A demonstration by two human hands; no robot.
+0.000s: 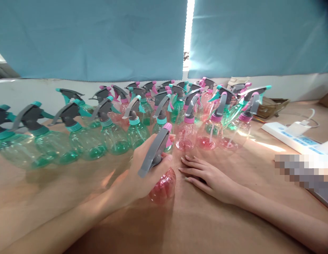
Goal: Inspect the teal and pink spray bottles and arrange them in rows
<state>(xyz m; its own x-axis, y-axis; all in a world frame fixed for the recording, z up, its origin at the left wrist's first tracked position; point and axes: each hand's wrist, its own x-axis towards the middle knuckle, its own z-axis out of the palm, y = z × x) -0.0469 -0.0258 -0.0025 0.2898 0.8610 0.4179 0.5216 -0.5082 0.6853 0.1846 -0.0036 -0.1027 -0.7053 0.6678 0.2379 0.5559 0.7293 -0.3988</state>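
Observation:
My left hand (142,176) is wrapped round the neck of a pink spray bottle (164,187) with a grey and pink trigger head. That bottle is tilted a little, and my fingers hide its collar. To its right, my right hand (206,174) lies palm down on the brown table (201,229), fingers stretched out and holding nothing. Just beyond my hands stand pink spray bottles, the nearest being a pink-collared bottle (185,135). Leftward runs a row of green spray bottles, among them a turquoise-collared bottle (114,135).
More green and pink spray bottles crowd the back of the table. At the right lie a white power strip (282,135) with a plugged-in charger (297,127) and a pixelated object (306,176). Behind it sits a brown box (271,106). Blue curtains (100,38) hang at the back.

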